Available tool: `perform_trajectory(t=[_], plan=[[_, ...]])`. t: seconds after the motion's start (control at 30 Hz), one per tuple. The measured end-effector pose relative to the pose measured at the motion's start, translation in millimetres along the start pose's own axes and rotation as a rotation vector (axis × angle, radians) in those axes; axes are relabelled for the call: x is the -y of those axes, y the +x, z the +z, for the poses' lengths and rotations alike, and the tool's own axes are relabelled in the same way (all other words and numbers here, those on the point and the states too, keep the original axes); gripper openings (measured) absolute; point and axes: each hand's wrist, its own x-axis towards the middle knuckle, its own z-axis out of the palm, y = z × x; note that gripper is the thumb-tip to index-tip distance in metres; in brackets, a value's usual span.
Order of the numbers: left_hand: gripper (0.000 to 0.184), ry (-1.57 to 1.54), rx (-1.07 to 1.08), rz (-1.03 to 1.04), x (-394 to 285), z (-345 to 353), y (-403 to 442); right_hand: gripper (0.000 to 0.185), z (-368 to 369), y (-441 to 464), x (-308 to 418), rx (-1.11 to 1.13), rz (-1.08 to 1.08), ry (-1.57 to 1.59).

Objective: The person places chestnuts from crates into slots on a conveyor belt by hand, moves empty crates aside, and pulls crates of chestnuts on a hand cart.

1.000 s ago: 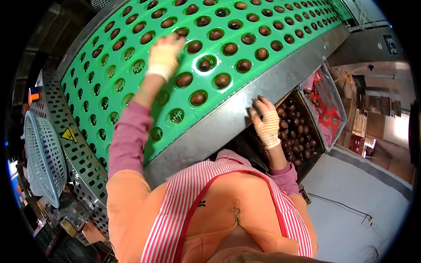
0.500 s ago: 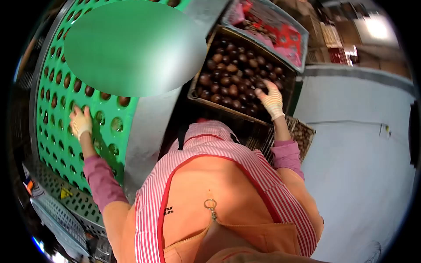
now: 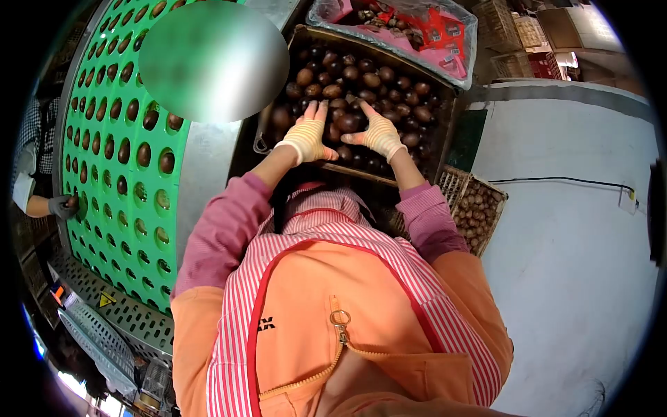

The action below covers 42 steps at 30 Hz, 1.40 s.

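Both my hands, in striped cream gloves with bare fingertips, are over a crate (image 3: 445,156) full of shiny dark brown eggs (image 3: 351,124). My left hand (image 3: 306,133) lies at the crate's near left part, fingers stretched forward and thumb apart, touching the eggs. Facing it, my right hand (image 3: 377,132) has its thumb and fingers spread on the eggs. A few eggs lie between the two hands, and neither hand is closed around one. At left stands a green panel (image 3: 182,142) with rows of holes, many holding a dark egg.
Across the panel, a co-worker's gloved hand (image 3: 64,206) holds a dark egg at its far edge. A plastic-lined bin (image 3: 462,42) with red and pink packaging stands behind the crate. A basket (image 3: 479,212) of small brown round things sits at right, beside a pale wall (image 3: 570,229).
My left hand has moved from the green panel to the crate. My right hand has shifted left within the crate. More panel holes hold eggs, and a co-worker's hand has come into view.
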Motion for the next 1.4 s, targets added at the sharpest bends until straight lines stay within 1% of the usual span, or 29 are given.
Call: perform_trajectory(t=[0.03,0.07,0.1,0.17,0.2,0.23,0.33,0.43,0.53,0.57,0.67,0.7,0.73,0.8,0.87,0.93,1.0,1.07,1.1,1.13,1.2,1.23,1.27,1.33,1.4], plan=[[0.130,0.092,0.040,-0.066,-9,2,6,0.114,-1,5,-8,0.012,0.000,0.088],[0.131,0.110,0.041,-0.120,-18,2,13,0.114,-1,9,-18,0.024,0.001,0.176],[0.130,0.147,0.035,-0.130,-20,1,16,0.113,1,10,-16,0.003,-0.042,0.261],[0.127,0.172,0.008,-0.141,-19,2,23,0.111,1,1,-16,0.131,0.106,0.491],[0.126,0.105,0.026,-0.150,-23,-4,21,0.110,-1,-5,-9,0.198,0.182,0.603],[0.126,0.085,0.037,-0.141,-22,-5,18,0.105,0,0,-13,0.256,0.181,0.690],[0.126,0.038,0.064,-0.173,-24,-7,13,0.095,10,8,-17,0.217,0.252,0.919],[0.125,-0.061,0.044,-0.174,-26,-6,21,0.088,15,13,-17,0.199,0.207,1.066],[0.124,-0.285,-0.090,-0.016,-11,12,32,0.084,19,12,-18,0.181,0.217,1.127],[0.124,-0.299,-0.047,-0.032,-5,15,36,0.075,16,10,-17,0.208,0.236,1.164],[0.121,-0.318,-0.030,0.070,6,15,36,0.068,16,11,-27,0.308,0.174,1.295],[0.122,-0.298,-0.043,0.095,10,18,38,0.064,11,8,-23,0.300,0.204,1.263],[0.122,-0.308,-0.054,0.104,13,18,40,0.064,18,15,-31,0.309,0.195,1.276],[0.122,-0.309,-0.151,0.207,28,30,51,0.062,33,30,-39,0.261,0.124,1.169],[0.119,-0.319,-0.147,0.230,29,26,54,0.059,19,25,-15,0.289,0.247,1.247],[0.116,-0.334,-0.197,0.308,30,28,57,0.056,20,32,-11,0.276,0.185,1.178],[0.114,-0.431,-0.197,0.266,24,23,51,0.058,14,31,-5,0.313,0.053,1.118],[0.113,-0.507,-0.252,0.293,18,6,34,0.064,-4,15,33,0.255,0.090,0.951],[0.112,-0.553,-0.254,0.276,18,-2,25,0.069,-8,8,53,0.246,0.031,0.891],[0.112,-0.581,-0.269,0.272,18,-18,12,0.071,-13,3,72,0.239,0.037,0.811],[0.112,-0.530,-0.438,0.288,26,-44,-17,0.071,-10,5,107,0.281,-0.135,0.777],[0.111,-0.510,-0.528,0.318,35,-59,-35,0.070,-5,2,136,0.256,-0.286,0.628],[0.111,-0.520,-0.603,0.350,47,-72,-52,0.068,1,-5,167,0.319,-0.329,0.676],[0.110,-0.490,-0.728,0.275,74,-96,-104,0.065,30,-17,221,0.354,-0.327,0.714],[0.109,-0.404,-0.910,0.200,104,-111,-165,0.063,76,4,261,0.532,-0.524,0.679]])
